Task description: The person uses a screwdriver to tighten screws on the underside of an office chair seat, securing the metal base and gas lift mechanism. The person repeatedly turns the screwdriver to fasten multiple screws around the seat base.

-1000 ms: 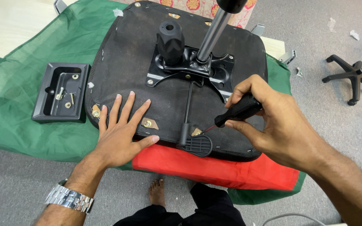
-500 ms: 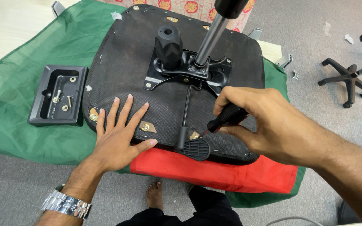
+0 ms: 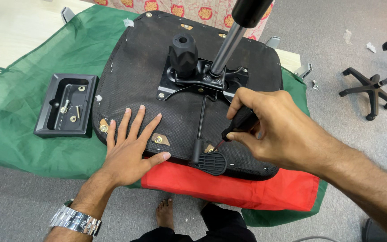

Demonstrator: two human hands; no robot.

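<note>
1. While the left hand (image 3: 128, 154) lies flat, fingers spread and holding nothing, on the upturned chair seat (image 3: 135, 76) on the floor, the seat rests on green cloth (image 3: 19, 112).
2. Right hand (image 3: 276, 130) grips a screwdriver (image 3: 240, 123), tip near the lever paddle (image 3: 210, 162).
3. Black tray (image 3: 50, 121) holds screws, left.

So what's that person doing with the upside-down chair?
A person has an office chair seat lying upside down on a green cloth. The left hand presses flat on the seat's underside. The right hand grips a black-handled screwdriver, its tip at a fitting near the front edge. A black tray with loose screws sits beside the seat.
</note>
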